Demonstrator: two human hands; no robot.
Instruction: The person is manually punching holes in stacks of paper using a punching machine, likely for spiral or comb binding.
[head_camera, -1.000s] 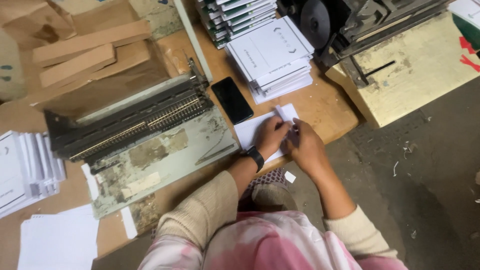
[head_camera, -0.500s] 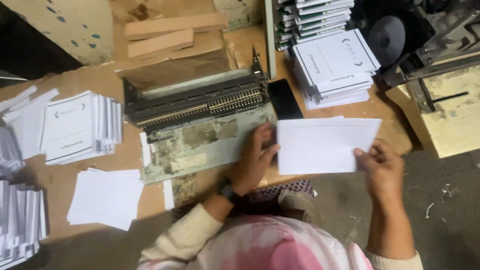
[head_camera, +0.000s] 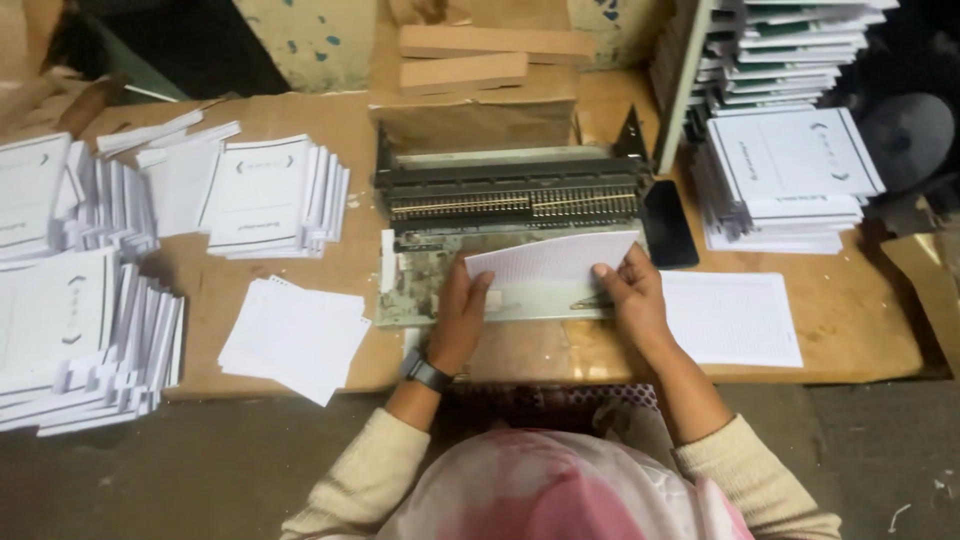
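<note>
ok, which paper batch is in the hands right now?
The ruled sheets on the punch machine, gripped by left hand and right hand. The other loose batches lie flat on the table, untouched.

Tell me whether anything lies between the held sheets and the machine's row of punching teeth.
Nothing visible does. The left hand and right hand hold the sheets on the machine bed, just below the teeth.

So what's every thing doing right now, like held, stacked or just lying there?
left hand: gripping the sheet stack's left edge
right hand: gripping its right edge
sheet stack: held on the machine's bed
punching machine: resting on the table
black phone: lying flat, screen dark
lined sheets: lying flat, right of the hands
booklets: piled, fanned out
</note>
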